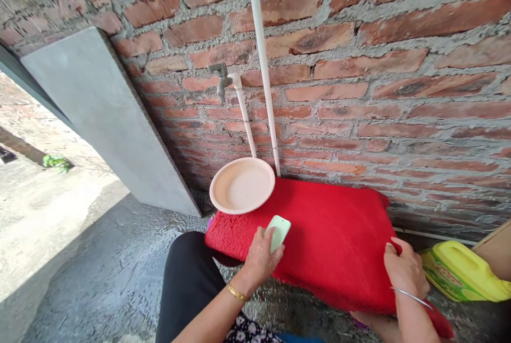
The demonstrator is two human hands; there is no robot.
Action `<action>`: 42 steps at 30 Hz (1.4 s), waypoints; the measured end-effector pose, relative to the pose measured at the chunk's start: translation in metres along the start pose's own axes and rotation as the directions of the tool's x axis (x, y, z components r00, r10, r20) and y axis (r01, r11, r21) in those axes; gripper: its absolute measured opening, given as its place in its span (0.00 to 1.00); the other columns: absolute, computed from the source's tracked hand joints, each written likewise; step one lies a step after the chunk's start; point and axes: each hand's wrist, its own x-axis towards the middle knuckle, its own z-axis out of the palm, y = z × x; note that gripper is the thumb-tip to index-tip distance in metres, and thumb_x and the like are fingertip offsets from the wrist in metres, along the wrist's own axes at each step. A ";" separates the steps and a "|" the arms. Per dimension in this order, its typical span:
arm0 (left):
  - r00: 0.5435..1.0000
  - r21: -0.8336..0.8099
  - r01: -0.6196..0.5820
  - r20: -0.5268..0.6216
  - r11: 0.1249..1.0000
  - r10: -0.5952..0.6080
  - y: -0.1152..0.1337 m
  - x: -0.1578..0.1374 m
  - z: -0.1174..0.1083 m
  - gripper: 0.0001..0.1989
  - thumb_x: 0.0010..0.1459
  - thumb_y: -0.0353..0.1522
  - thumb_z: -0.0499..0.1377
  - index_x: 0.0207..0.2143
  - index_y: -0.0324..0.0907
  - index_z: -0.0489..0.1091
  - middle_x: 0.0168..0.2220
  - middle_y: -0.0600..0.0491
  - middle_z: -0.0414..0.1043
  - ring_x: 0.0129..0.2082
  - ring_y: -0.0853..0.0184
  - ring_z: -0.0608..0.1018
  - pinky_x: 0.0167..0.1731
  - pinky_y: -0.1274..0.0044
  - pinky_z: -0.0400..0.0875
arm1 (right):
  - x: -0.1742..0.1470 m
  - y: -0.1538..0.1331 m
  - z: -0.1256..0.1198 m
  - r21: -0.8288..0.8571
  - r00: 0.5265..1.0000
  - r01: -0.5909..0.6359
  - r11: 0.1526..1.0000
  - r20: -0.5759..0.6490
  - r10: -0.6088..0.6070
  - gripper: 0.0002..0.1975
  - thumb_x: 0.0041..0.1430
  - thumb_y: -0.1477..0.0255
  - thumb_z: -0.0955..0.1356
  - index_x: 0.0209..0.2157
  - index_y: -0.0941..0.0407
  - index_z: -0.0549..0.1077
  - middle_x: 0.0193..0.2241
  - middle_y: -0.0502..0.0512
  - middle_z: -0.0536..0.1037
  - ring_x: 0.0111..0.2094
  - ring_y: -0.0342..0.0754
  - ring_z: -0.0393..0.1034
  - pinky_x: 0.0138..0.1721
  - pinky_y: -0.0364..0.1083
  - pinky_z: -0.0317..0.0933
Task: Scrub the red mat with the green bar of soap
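Observation:
My left hand [261, 255] is closed around a pale green, flat, rounded block [281, 230] with a small hole near one end. It looks like the back of a scrub brush; its underside is hidden. Beneath it spreads a red cloth [331, 226] with a fuzzy, rug-like left edge, draped over a low support that I cannot see. At the cloth's right edge my right hand [407, 268] grips a fold between thumb and fingers. A pale pink basin [243, 186] stands on the cloth's back left corner, beyond my left hand.
A tap [221, 81] on a white pipe juts from the brick wall [339, 66] above the basin. On the left a grey slab [107, 114] leans against the wall. A yellow jug [463, 271] lies at the right. The concrete floor [107, 258] is wet.

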 end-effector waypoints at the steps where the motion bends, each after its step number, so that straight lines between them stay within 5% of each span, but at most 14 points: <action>1: 0.998 0.033 0.037 -0.047 0.999 -0.035 -0.007 0.007 0.000 0.23 0.59 0.35 0.57 0.57 0.41 0.64 0.44 0.46 0.65 0.43 0.59 0.72 0.47 0.64 0.72 | 0.000 0.000 0.000 0.002 1.000 0.005 1.000 0.000 -0.005 0.30 0.64 0.54 0.53 0.60 0.51 0.65 0.55 0.70 0.69 0.52 0.69 0.70 0.46 0.64 0.65; 4: 0.997 0.061 0.029 -0.072 0.998 -0.025 -0.007 0.003 0.013 0.24 0.57 0.33 0.58 0.57 0.42 0.64 0.46 0.46 0.65 0.45 0.58 0.72 0.49 0.62 0.72 | 0.001 0.001 0.000 -0.006 1.000 0.002 1.000 -0.003 -0.002 0.30 0.64 0.54 0.52 0.61 0.50 0.65 0.55 0.69 0.69 0.52 0.68 0.70 0.46 0.64 0.65; 7: 0.987 -0.013 -0.111 0.115 0.994 0.112 0.024 -0.027 0.033 0.29 0.54 0.35 0.61 0.59 0.43 0.63 0.50 0.44 0.64 0.48 0.56 0.72 0.51 0.63 0.71 | 0.000 0.001 0.000 -0.015 1.000 -0.004 1.000 -0.004 0.004 0.30 0.64 0.54 0.52 0.61 0.50 0.64 0.56 0.69 0.68 0.52 0.67 0.70 0.47 0.63 0.65; 11: 0.826 -0.207 -0.322 0.415 0.924 0.381 0.059 -0.054 0.032 0.32 0.50 0.44 0.65 0.57 0.48 0.66 0.50 0.47 0.65 0.46 0.57 0.73 0.47 0.68 0.73 | -0.001 0.000 -0.001 -0.010 1.000 -0.004 1.000 0.010 0.004 0.31 0.63 0.53 0.52 0.61 0.51 0.64 0.56 0.69 0.68 0.53 0.68 0.69 0.48 0.63 0.65; 13: 0.859 -0.202 -0.275 0.388 0.940 0.334 0.055 -0.046 0.020 0.30 0.53 0.44 0.63 0.58 0.47 0.66 0.50 0.47 0.65 0.45 0.58 0.73 0.48 0.69 0.73 | -0.001 -0.001 -0.001 -0.007 1.000 -0.014 1.000 0.009 0.014 0.30 0.63 0.54 0.53 0.61 0.50 0.65 0.57 0.68 0.68 0.53 0.68 0.69 0.49 0.63 0.65; 17: 0.993 -0.040 -0.034 0.111 0.999 0.039 0.019 -0.003 0.001 0.25 0.59 0.37 0.58 0.59 0.44 0.64 0.48 0.46 0.66 0.45 0.59 0.73 0.49 0.67 0.71 | -0.002 -0.003 -0.001 -0.004 1.000 -0.025 1.000 -0.004 0.025 0.29 0.63 0.54 0.53 0.61 0.49 0.65 0.57 0.67 0.68 0.53 0.67 0.69 0.49 0.62 0.65; 20: 0.998 0.066 0.059 -0.007 0.996 -0.059 0.003 0.014 0.004 0.24 0.59 0.35 0.57 0.58 0.43 0.63 0.46 0.45 0.66 0.45 0.58 0.73 0.48 0.65 0.71 | -0.003 -0.003 -0.001 -0.012 1.000 -0.028 1.000 -0.004 0.028 0.29 0.64 0.55 0.53 0.61 0.49 0.65 0.57 0.67 0.68 0.53 0.66 0.69 0.49 0.62 0.64; 23: 0.998 0.063 0.005 0.070 0.998 -0.009 0.019 -0.001 0.021 0.27 0.58 0.35 0.58 0.60 0.41 0.62 0.49 0.43 0.66 0.48 0.55 0.72 0.50 0.62 0.70 | -0.001 -0.001 0.000 -0.016 1.000 -0.026 1.000 -0.006 0.026 0.29 0.64 0.55 0.53 0.61 0.49 0.64 0.57 0.67 0.68 0.52 0.67 0.70 0.47 0.62 0.65; 25: 0.966 -0.028 -0.114 0.232 0.993 0.117 0.042 -0.023 0.031 0.31 0.55 0.39 0.61 0.61 0.42 0.62 0.52 0.41 0.64 0.49 0.54 0.72 0.52 0.63 0.69 | 0.000 0.000 0.001 -0.013 1.000 -0.024 1.000 -0.011 0.023 0.29 0.63 0.55 0.53 0.61 0.49 0.65 0.57 0.67 0.68 0.52 0.67 0.70 0.47 0.63 0.65; 28: 0.807 -0.227 -0.298 0.459 0.927 0.372 0.069 -0.045 0.031 0.32 0.51 0.46 0.64 0.58 0.47 0.67 0.52 0.46 0.64 0.46 0.57 0.73 0.48 0.69 0.72 | 0.001 0.001 0.003 -0.010 1.000 -0.019 1.000 -0.018 0.019 0.29 0.64 0.55 0.53 0.60 0.49 0.65 0.56 0.68 0.68 0.51 0.66 0.70 0.46 0.63 0.65; 29: 0.788 -0.260 -0.306 0.472 0.916 0.397 0.071 -0.047 0.027 0.31 0.52 0.47 0.63 0.57 0.49 0.67 0.51 0.47 0.65 0.45 0.59 0.73 0.47 0.70 0.73 | 0.001 0.000 0.003 -0.011 1.000 -0.018 1.000 -0.021 0.018 0.29 0.64 0.55 0.53 0.60 0.49 0.65 0.56 0.68 0.69 0.51 0.66 0.70 0.46 0.62 0.65; 34: 0.986 -0.135 -0.067 0.144 0.989 0.087 0.028 -0.006 0.000 0.26 0.59 0.39 0.57 0.59 0.44 0.64 0.47 0.47 0.66 0.43 0.61 0.73 0.48 0.69 0.72 | -0.003 -0.002 0.001 -0.021 1.000 -0.013 1.000 -0.024 0.012 0.29 0.64 0.56 0.53 0.60 0.49 0.65 0.56 0.67 0.69 0.52 0.66 0.70 0.47 0.62 0.65; 38: 0.989 0.010 0.071 -0.133 0.997 -0.069 -0.009 0.023 0.001 0.21 0.59 0.35 0.57 0.55 0.42 0.67 0.42 0.46 0.68 0.40 0.59 0.74 0.45 0.65 0.72 | -0.003 -0.003 0.000 -0.023 1.000 -0.009 1.000 -0.016 0.009 0.29 0.64 0.56 0.53 0.60 0.50 0.65 0.55 0.68 0.69 0.52 0.67 0.69 0.47 0.62 0.65; 42: 1.000 0.024 -0.001 0.009 1.000 0.001 0.014 -0.001 0.024 0.26 0.55 0.35 0.60 0.57 0.42 0.66 0.48 0.43 0.67 0.45 0.55 0.73 0.48 0.63 0.72 | -0.003 -0.003 -0.001 -0.034 1.000 -0.012 0.999 -0.011 0.012 0.29 0.64 0.55 0.52 0.60 0.50 0.65 0.56 0.67 0.69 0.51 0.66 0.70 0.46 0.62 0.65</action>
